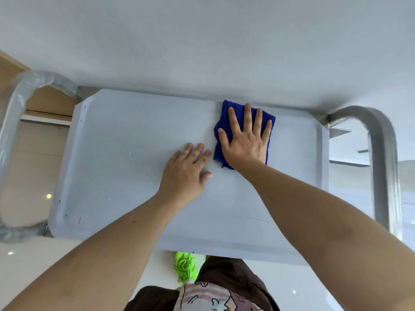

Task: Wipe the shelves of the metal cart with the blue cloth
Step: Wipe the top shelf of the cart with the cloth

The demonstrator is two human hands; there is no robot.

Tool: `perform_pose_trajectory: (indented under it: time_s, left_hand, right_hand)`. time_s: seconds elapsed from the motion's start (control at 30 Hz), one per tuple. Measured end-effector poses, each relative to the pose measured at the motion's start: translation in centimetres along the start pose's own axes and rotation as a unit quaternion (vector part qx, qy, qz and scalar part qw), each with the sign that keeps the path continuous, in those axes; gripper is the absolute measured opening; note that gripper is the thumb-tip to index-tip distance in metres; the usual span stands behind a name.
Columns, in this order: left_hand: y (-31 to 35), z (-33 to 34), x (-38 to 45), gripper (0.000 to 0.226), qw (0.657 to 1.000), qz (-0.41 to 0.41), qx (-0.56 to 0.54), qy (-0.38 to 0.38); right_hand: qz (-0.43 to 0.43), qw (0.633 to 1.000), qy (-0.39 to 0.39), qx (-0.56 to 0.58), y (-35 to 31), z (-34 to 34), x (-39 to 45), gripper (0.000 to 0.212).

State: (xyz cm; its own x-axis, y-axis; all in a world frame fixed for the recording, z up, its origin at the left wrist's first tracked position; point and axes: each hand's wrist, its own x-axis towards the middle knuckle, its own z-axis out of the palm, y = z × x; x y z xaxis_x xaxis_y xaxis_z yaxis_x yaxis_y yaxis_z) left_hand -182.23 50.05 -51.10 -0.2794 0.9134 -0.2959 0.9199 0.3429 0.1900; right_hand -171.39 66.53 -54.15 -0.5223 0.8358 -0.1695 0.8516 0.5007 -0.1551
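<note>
Head cam, only view: the person is standing over the pale grey, tray-shaped top shelf (pixel 139 135) of the metal cart, w/ rounded tube handles at both ends; the left-end handle (pixel 15 113) is wearing clear plastic wrap, the right-end handle (pixel 379 158) is looking bare. The right hand (pixel 244 140) is lying flat, fingers spread wide, pressing the folded dark-blue microfibre cloth (pixel 226 108) down near the far edge, right of centre. It's a press, not a pinch; nothing is being gripped. The left hand (pixel 186 171) is resting palm-down on bare shelf just beside the cloth, fingers loosely extended, holding nothing, probably bracing.

Progress, my guess: wiping is happening on the top shelf only. A few small whitish specks are showing left of centre, so that part is likely still waiting. Lower shelves are hidden under the top one; can't tell their state, prob. still to do.

Containers: the shelf's raised rim is making it a shallow tray; it's carrying only the cloth and both hands. A bright green rag (pixel 184 265) is showing below the near edge; can't tell what it's resting on.
</note>
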Motion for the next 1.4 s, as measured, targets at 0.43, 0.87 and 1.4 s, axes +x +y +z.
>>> perform_pose_trajectory:
  time_s: [0.43,0.87,1.4]
  left_hand:
    - [-0.6,0.5,-0.3,0.064,0.999,0.026,0.025,-0.004]
    - [-0.3,-0.4,0.8,0.066,0.997,0.027,0.027,-0.068]
    - [-7.6,-3.4,-4.6,0.055,0.995,0.008,-0.100,0.005]
  right_hand:
    - [0.042,0.999,-0.027,-0.001,-0.3,0.4,-7.2,0.067]
    - [0.106,0.994,-0.036,0.010,-4.4,3.2,-21.5,0.067]
    - [-0.034,0.995,-0.090,0.002,-13.8,4.5,-27.4,0.066]
